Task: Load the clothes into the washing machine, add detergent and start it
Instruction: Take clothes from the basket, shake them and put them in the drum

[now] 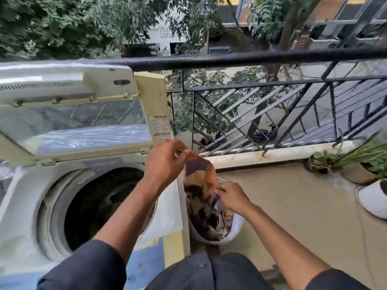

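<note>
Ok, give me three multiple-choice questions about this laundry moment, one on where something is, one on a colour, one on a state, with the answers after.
1. Where is the white laundry basket?
A. Just right of the washing machine
B. Inside the drum
C. On the railing

2. What colour is the railing?
A. White
B. Black
C. Red

3. How is the washing machine lid?
A. Shut
B. Missing
C. Raised open

Answers:
1 A, the basket sits on the floor against the machine's right side.
2 B, the bars are dark black metal.
3 C, the lid stands up and the drum is exposed, while the left hand and right hand both pinch a patterned garment above the basket.
</note>
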